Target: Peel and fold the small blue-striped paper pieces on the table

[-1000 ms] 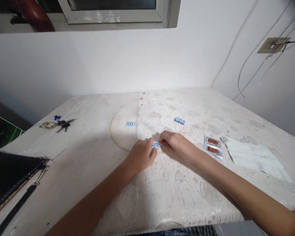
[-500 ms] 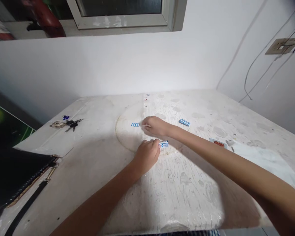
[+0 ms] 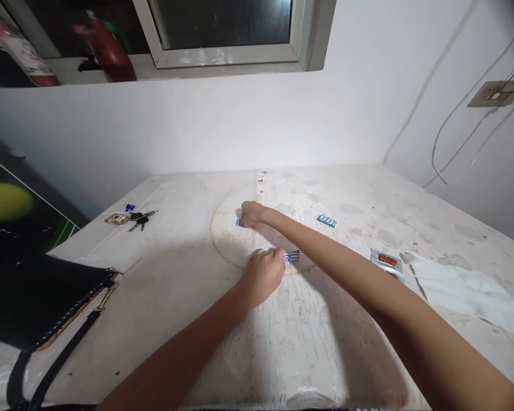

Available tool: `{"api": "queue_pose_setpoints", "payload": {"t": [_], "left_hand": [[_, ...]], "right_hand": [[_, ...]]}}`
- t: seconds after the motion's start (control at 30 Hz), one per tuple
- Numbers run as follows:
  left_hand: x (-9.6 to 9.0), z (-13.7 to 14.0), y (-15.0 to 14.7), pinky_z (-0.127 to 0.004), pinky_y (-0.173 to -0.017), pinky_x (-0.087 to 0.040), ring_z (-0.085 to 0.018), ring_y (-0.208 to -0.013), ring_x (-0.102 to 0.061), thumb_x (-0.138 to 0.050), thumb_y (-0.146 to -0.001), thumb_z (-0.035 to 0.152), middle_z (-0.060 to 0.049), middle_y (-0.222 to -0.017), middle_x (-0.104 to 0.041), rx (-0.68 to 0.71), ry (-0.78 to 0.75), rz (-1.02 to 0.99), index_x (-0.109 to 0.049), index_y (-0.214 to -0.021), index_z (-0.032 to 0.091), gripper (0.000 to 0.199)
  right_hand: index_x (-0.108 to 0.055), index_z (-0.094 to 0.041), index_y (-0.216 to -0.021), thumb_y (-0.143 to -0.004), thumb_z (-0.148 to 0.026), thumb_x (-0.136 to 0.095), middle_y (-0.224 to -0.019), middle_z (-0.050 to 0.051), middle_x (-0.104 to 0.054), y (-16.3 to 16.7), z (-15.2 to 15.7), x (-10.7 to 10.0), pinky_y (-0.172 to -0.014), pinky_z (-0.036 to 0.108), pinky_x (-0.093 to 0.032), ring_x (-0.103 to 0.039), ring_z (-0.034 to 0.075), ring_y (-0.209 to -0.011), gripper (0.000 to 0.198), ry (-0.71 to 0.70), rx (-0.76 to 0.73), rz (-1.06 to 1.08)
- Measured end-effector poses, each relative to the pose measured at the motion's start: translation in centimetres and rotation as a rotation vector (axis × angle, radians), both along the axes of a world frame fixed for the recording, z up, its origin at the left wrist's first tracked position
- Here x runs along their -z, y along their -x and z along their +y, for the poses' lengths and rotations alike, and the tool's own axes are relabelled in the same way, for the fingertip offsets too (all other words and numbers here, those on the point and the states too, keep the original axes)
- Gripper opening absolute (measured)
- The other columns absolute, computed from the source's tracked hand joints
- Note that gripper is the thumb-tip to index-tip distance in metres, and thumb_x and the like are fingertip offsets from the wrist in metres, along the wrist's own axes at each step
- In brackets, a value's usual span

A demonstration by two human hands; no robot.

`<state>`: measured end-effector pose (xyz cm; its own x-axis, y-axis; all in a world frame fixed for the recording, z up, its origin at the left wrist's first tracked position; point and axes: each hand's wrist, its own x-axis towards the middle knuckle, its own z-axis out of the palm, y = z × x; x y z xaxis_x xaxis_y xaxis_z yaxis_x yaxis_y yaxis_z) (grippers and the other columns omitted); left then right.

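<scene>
My left hand [image 3: 265, 271] is closed near the middle of the table, pinching a few small white strips with blue outlines [image 3: 292, 256] that stick out to its right. Further back, my right hand [image 3: 252, 213] is bent down to the tabletop with its fingers curled together. It partly covers a short row of small blue-outlined pieces [image 3: 239, 222] on the table. Whatever its fingertips grip is hidden behind the hand. To the right of that hand lies a separate blue-and-white strip [image 3: 326, 220], flat and untouched.
Keys [image 3: 139, 218] with a tag lie at the table's left. A black bag [image 3: 55, 297] with a strap rests at the near left. Blister packs [image 3: 387, 261] and a white sheet [image 3: 466, 294] are on the right. Bottles [image 3: 107, 48] stand on the window ledge.
My right hand has moved left over the row of blue-outlined pieces and now covers part of it. My left hand still holds its strips. The view has shifted slightly.
</scene>
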<state>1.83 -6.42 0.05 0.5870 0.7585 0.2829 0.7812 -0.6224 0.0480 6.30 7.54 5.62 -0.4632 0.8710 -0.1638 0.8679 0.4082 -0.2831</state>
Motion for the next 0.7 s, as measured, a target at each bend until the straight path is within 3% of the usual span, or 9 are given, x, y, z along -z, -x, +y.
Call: {"api": "queue_pose_setpoints", "payload": {"t": [0.17,0.27,0.4,0.47,0.6,0.7], "left_hand": [[0.1,0.0,0.2,-0.031,-0.064,-0.038,-0.016,-0.064,-0.055,-0.025,-0.089,0.019,-0.002,-0.067,-0.058,-0.001,0.013,-0.022,-0.046,-0.079,0.017,0.023],[0.0,0.1,0.3,-0.030,-0.065,-0.038,-0.016,-0.065,-0.055,-0.025,-0.089,0.019,-0.002,-0.069,-0.059,0.012,0.021,-0.045,-0.047,-0.083,0.017,0.023],[-0.2,0.0,0.3,-0.030,-0.062,-0.036,-0.017,-0.065,-0.054,-0.027,-0.088,0.020,-0.003,-0.070,-0.059,-0.002,0.022,-0.040,-0.048,-0.087,0.017,0.022],[-0.3,0.0,0.3,-0.030,-0.061,-0.036,-0.017,-0.064,-0.054,-0.028,-0.087,0.020,-0.003,-0.069,-0.059,-0.012,0.028,-0.037,-0.049,-0.087,0.017,0.021],[-0.5,0.1,0.2,-0.029,-0.060,-0.035,-0.017,-0.064,-0.054,-0.029,-0.086,0.018,-0.002,-0.070,-0.059,-0.023,0.041,-0.040,-0.049,-0.091,0.017,0.020],[-0.9,0.0,0.2,-0.028,-0.057,-0.034,-0.017,-0.061,-0.051,-0.031,-0.083,0.018,-0.002,-0.067,-0.057,-0.037,0.068,-0.024,-0.049,-0.086,0.016,0.018]], "right_hand": [[-0.066,-0.006,-0.078,-0.055,-0.005,-0.063,-0.074,0.013,-0.066,0.9,-0.2,-0.4,-0.058,0.026,-0.045,-0.061,0.024,-0.075,0.023,0.010,0.004,0.060],[-0.066,-0.009,-0.076,-0.058,-0.005,-0.062,-0.073,0.009,-0.066,-0.2,-0.7,-1.1,-0.059,0.023,-0.045,-0.061,0.020,-0.072,0.018,-0.011,-0.025,0.194],[-0.063,-0.011,-0.091,-0.072,-0.011,-0.054,-0.078,0.004,-0.065,-5.1,-3.6,-2.3,-0.060,0.019,-0.044,-0.059,0.010,-0.063,0.020,-0.057,-0.035,0.409],[-0.063,-0.009,-0.086,-0.077,-0.018,-0.050,-0.065,0.003,-0.061,-8.3,-6.0,-2.4,-0.058,0.021,-0.045,-0.056,0.010,-0.056,0.018,0.003,-0.044,0.610],[-0.065,-0.011,-0.081,-0.079,-0.021,-0.045,-0.061,0.001,-0.058,-13.0,-10.8,-0.7,-0.060,0.024,-0.044,-0.053,0.010,-0.058,0.022,0.170,-0.076,0.843],[-0.065,-0.013,-0.078,-0.076,-0.019,-0.047,-0.061,0.000,-0.057,-14.1,-12.7,0.6,-0.055,0.022,-0.039,-0.050,0.010,-0.057,0.019,0.076,-0.009,0.828]]}}
